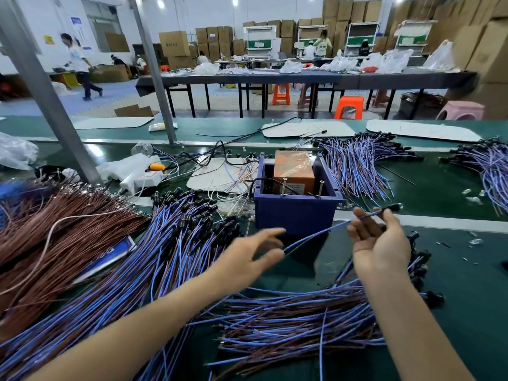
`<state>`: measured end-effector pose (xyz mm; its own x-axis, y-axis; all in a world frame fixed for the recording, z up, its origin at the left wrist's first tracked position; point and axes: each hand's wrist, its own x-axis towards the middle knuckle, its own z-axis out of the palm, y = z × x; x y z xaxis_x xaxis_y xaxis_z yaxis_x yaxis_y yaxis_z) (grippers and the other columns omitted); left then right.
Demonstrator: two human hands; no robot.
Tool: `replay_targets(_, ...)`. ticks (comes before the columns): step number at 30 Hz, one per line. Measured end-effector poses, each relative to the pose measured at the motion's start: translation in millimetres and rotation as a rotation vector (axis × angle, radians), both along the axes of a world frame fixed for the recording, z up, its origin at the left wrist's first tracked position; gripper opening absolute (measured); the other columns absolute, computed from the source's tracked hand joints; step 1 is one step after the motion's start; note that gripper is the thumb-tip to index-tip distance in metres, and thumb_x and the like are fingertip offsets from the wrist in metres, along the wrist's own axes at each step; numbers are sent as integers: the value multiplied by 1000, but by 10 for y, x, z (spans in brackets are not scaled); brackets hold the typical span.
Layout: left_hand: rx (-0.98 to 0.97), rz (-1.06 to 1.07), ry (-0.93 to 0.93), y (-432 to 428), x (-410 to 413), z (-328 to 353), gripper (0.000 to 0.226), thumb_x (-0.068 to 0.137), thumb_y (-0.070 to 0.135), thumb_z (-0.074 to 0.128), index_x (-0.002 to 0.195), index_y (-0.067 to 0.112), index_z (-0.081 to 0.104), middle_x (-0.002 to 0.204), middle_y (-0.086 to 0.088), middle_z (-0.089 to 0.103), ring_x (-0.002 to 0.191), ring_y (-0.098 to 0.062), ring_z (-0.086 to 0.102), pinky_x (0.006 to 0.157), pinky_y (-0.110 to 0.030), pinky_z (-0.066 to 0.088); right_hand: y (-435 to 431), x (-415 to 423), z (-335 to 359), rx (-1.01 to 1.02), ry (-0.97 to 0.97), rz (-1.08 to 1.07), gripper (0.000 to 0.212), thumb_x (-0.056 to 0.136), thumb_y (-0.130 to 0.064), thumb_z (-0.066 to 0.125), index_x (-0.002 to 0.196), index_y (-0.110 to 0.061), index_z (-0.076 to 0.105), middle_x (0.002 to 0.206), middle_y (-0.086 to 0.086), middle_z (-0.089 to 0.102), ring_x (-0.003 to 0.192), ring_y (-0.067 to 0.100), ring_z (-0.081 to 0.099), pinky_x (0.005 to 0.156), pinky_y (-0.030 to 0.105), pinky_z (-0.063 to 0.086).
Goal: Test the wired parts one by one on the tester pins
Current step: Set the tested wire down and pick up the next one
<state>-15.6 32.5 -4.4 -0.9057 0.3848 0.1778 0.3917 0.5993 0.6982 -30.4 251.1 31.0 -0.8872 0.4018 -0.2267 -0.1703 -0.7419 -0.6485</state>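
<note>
The right hand (379,239) pinches one wired part (330,229) just behind its black head, and the left hand (255,251) pinches its tail. It is probably light and floppy, best steered from both ends. It spans just before the blue tester box (295,215) on the green bench (453,270), with wire bundles (288,320) at the near edge and stacked cartons (354,12) beyond.

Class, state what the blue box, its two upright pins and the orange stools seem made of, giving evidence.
Blue box: likely moulded plastic, uniform matte colour, thick rim. Pins: metal, probably screws, shiny grey shafts, flat heads. Orange stools: probably plastic, glossy, one-piece shape.
</note>
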Motion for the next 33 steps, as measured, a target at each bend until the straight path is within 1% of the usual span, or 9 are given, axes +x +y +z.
replay_targets(3, 83, -118, -205, 159, 116, 17, 25, 97, 15, 53, 121, 22, 60, 86, 5, 72, 56, -3, 55, 59, -15, 45, 154, -15, 112, 50, 36, -41, 20, 103, -24, 39, 86, -17, 48, 56, 5, 66, 43, 12, 54, 46, 18, 47)
replay_targets(8, 218, -107, -439, -25, 102, 188, 20, 98, 14, 50, 101, 22, 69, 74, 4, 71, 45, -8, 35, 43, -18, 29, 648, -30, 133, 180, -33, -180, 21, 102, -25, 39, 84, -20, 49, 49, -1, 61, 40, 9, 50, 45, 18, 42)
replay_targets(13, 236, -49, -424, -209, 124, 278, 10, 91, 13, 63, 92, 13, 73, 72, 0, 72, 48, -4, 46, 47, -14, 39, 894, -49, -57, 533, -244, -66, 16, 97, -19, 51, 84, -16, 59, 49, 0, 63, 35, 6, 49, 38, 14, 40)
replay_targets(15, 288, -21, -379, -217, 125, 328, 5, 88, 10, 66, 87, 10, 71, 72, -4, 72, 49, -6, 51, 50, -16, 43, 906, -53, -124, 886, -380, 21, 16, 93, -17, 56, 101, -8, 66, 74, 9, 70, 48, 11, 60, 49, 19, 49)
replay_targets(17, 347, -9, -332, -176, 112, 381, 5, 86, 6, 68, 82, 9, 66, 72, -7, 72, 52, -10, 55, 52, -19, 47, 855, -44, -142, 1323, -510, 1, 40, 92, -23, 60, 129, -8, 57, 116, 18, 60, 85, 29, 64, 84, 35, 49)
replay_targets(19, 441, -15, -341, -109, 88, 431, 8, 83, 2, 68, 80, 8, 66, 73, -9, 72, 55, -13, 60, 55, -20, 50, 664, 35, -77, 1471, -401, -106, 50, 90, -24, 63, 137, -12, 50, 129, 15, 44, 91, 32, 57, 92, 33, 42)
replay_targets(22, 594, -25, -369, 50, 28, 504, 8, 83, 0, 67, 82, 8, 68, 75, -9, 72, 59, -12, 63, 57, -18, 51, 170, 223, 74, 1441, 55, 70, 38, 85, -21, 69, 122, -22, 63, 107, -6, 61, 75, 12, 63, 73, 11, 47)
replay_targets(25, 750, 45, -359, 245, -83, 527, 12, 85, -2, 62, 82, 7, 68, 66, -3, 70, 54, -8, 62, 55, -15, 51, -264, 318, 102, 1306, 288, 299, 32, 83, -15, 72, 113, -23, 68, 95, -11, 71, 78, 4, 68, 73, 14, 53)
replay_targets(33, 903, 267, -488, 475, -286, 404, 9, 86, 8, 66, 79, 12, 68, 60, 3, 64, 54, -4, 57, 54, -15, 50, -476, 85, -43, 1202, 187, 157, 15, 83, -7, 72, 92, -19, 70, 76, -4, 70, 66, 2, 64, 66, 15, 53)
